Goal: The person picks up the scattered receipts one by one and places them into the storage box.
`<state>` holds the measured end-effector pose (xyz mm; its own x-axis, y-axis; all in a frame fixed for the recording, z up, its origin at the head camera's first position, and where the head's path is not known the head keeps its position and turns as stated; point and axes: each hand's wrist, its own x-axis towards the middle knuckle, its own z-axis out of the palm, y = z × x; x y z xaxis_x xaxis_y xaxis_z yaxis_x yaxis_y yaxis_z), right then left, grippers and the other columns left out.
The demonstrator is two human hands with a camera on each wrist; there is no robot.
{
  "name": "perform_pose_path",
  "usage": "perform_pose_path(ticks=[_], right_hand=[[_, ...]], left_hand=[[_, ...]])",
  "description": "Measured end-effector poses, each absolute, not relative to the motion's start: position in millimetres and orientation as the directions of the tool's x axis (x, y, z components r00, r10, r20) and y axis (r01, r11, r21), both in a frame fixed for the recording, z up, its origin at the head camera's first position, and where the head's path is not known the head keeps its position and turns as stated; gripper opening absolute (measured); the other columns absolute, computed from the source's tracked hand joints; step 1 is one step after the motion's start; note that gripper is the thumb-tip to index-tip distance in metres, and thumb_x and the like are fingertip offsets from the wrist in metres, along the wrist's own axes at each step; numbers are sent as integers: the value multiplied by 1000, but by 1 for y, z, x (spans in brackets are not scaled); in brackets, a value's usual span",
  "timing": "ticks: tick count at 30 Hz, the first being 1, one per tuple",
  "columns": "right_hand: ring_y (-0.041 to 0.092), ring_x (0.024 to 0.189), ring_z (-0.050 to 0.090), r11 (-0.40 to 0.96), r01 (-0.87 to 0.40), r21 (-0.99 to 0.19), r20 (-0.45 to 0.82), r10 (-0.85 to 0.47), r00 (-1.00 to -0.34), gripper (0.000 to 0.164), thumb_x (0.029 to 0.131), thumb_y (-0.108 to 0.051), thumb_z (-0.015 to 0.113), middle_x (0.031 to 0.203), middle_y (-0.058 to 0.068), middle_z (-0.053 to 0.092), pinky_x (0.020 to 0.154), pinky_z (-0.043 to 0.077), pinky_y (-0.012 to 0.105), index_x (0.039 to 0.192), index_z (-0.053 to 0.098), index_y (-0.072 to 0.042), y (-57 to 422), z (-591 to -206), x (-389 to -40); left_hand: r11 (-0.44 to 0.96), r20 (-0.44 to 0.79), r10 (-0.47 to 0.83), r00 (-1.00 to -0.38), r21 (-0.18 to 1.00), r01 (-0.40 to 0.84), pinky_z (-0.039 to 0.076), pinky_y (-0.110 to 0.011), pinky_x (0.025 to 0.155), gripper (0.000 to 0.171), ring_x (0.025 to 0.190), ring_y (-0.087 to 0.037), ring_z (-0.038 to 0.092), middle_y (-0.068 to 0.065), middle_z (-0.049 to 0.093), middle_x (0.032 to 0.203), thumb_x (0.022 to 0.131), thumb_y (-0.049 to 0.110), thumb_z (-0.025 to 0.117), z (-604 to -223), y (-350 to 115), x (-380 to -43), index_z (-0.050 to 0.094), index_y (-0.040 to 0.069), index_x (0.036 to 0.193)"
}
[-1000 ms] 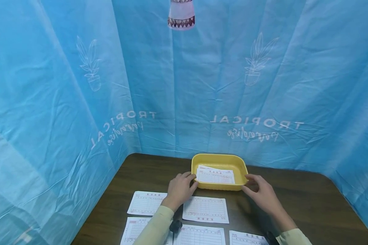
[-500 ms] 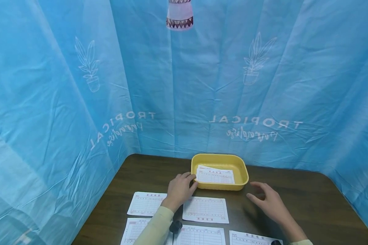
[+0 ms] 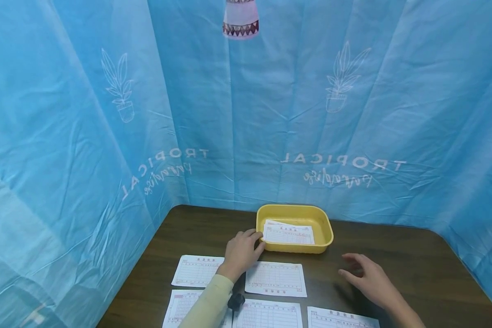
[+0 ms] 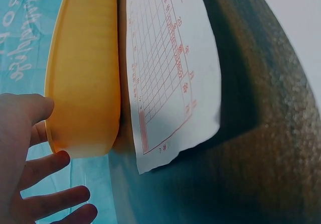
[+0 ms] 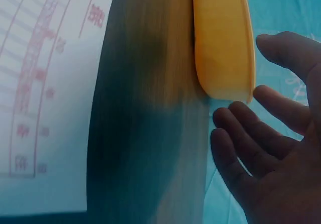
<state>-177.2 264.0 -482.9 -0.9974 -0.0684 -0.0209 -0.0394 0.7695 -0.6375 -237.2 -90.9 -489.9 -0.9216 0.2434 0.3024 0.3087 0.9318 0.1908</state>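
Note:
A yellow plastic basket (image 3: 325, 243) stands near the back of the table with several printed paper slips (image 3: 288, 234) lying in it. At its front left corner my left hand (image 3: 241, 253) pinches the rim, the thumb outside and the index finger partly hidden behind the wall; the other fingers (image 4: 55, 202) spread loosely below. My right hand (image 3: 368, 279) is to the right of the basket, apart from it, fingers loosely bent and holding nothing. Just in front of the basket lies a printed slip (image 3: 275, 279), also seen beside the yellow wall in the left wrist view.
More printed slips lie on the dark wooden table (image 3: 414, 255): one at the left (image 3: 197, 270), others along the front, including a front right slip (image 3: 340, 319). A blue patterned curtain (image 3: 262, 114) hangs behind and at both sides of the table.
My right hand has let go of the basket's right corner and moved right and toward the front. The left hand stays at the left corner; basket and slips have not visibly moved.

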Motion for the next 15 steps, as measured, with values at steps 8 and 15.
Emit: perform_pose_path(ticks=[8, 15], right_hand=[[26, 96, 61, 839, -39, -542, -77, -96, -992, 58, 82, -46, 73, 113, 9, 62, 76, 51, 47, 120, 62, -4, 272, -484, -170], [23, 93, 60, 871, 24, -491, -164, -65, -984, 62, 77, -52, 75, 108, 6, 63, 74, 51, 48, 117, 63, -6, 274, -487, -168]], left_hand=[[933, 303, 241, -922, 188, 306, 51, -44, 85, 40, 111, -22, 57, 0, 58, 130, 94, 49, 56, -490, -90, -237, 64, 25, 125], [934, 301, 239, -923, 190, 303, 51, -44, 86, 41, 112, -23, 57, -1, 58, 131, 94, 48, 56, -489, -91, -236, 64, 24, 126]])
